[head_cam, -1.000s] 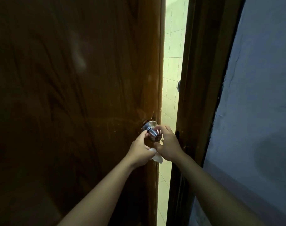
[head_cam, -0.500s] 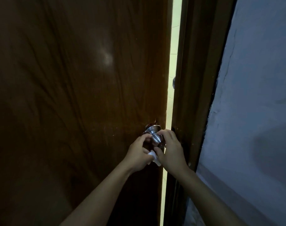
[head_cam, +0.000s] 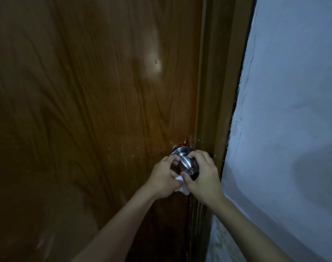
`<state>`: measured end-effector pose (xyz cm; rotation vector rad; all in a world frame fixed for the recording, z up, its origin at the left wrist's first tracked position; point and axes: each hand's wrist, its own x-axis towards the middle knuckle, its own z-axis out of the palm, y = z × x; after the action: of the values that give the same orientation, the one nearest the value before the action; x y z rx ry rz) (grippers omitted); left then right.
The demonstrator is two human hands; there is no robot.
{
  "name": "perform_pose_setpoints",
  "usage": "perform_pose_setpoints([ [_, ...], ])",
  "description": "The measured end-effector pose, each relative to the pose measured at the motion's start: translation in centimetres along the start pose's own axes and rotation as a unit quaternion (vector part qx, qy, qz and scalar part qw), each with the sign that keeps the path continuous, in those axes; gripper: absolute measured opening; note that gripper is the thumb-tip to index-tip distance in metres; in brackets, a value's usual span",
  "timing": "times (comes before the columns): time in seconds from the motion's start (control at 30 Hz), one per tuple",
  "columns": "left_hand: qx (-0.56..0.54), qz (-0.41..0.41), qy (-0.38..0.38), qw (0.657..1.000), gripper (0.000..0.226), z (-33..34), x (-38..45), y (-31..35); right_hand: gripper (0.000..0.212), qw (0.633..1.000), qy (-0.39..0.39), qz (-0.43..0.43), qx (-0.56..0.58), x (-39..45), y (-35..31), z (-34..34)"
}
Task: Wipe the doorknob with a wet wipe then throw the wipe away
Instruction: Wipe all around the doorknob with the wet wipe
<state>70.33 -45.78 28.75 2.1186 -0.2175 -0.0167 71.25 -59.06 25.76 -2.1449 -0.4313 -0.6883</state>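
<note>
Fingers (head_cam: 194, 155) of the right hand (head_cam: 205, 174) curled over the top and right side of the round brushed-steel doorknob (head_cam: 187, 163), thumb crossing under its near face; a closed grip on the knob itself. Fingertips (head_cam: 173, 157) of the left hand (head_cam: 162, 176) touching the knob's left side at the neck, the rest of that hand folded shut around the crumpled white wet wipe (head_cam: 181, 187), a corner of which pokes out low between the two hands. Whether any of the wipe lies pressed against the metal: cannot tell.

Just changed: the bright gap at the door's right edge, open a second ago onto pale tiles, now gone; the dark brown wood-grain door (head_cam: 89, 114) now shut flush against the brown wooden door frame (head_cam: 218, 91). Likely meaning for the task: knob steadied, door no longer swinging, wiping able to proceed against a firm surface. Throwing away not yet begun.

Knob: satin metal, dull highlights, a keyhole on the near face, mounted low at the door's right edge, chipped reddish wood just above its rose plate. Pale blue-grey plastered wall (head_cam: 290, 110) to the right of the frame.
</note>
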Motion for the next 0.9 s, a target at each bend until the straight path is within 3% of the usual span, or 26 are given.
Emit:
perform_pose_setpoints([
  [0.2,0.036,0.004,-0.009,0.999,0.062,-0.6,0.0,0.7,0.053,0.995,-0.032,0.018,0.093,-0.1,0.7,-1.4],
  [0.37,0.053,0.007,-0.006,0.999,0.061,-1.0,0.1,0.8,0.041,0.964,0.026,0.201,0.174,-2.1,1.1,-0.5],
  [0.43,0.048,0.008,-0.006,0.999,0.061,-1.1,0.1,0.8,0.033,0.945,-0.044,0.256,0.196,-2.4,1.1,-0.1],
  [0.53,0.040,0.006,-0.007,0.999,0.064,-1.4,0.1,0.5,0.030,0.883,-0.153,0.306,0.323,-2.4,0.2,-0.2],
  [0.6,0.033,0.007,-0.016,0.999,0.066,-1.8,0.0,0.4,0.022,0.890,-0.144,0.279,0.331,-2.2,-0.1,-0.6],
  [0.73,0.031,0.068,-0.007,0.997,0.057,-2.7,-0.5,0.4,0.014,0.973,-0.085,0.127,0.171,-1.4,-0.3,-2.0],
  [0.8,0.037,0.137,0.031,0.989,0.042,-3.3,-0.4,0.7,0.014,0.995,-0.034,0.039,0.082,0.0,-0.5,-2.8],
  [0.9,0.092,0.226,0.117,0.963,0.025,-3.7,0.4,1.6,0.018,0.995,0.052,-0.083,-0.019,2.7,-1.3,-3.5],
])
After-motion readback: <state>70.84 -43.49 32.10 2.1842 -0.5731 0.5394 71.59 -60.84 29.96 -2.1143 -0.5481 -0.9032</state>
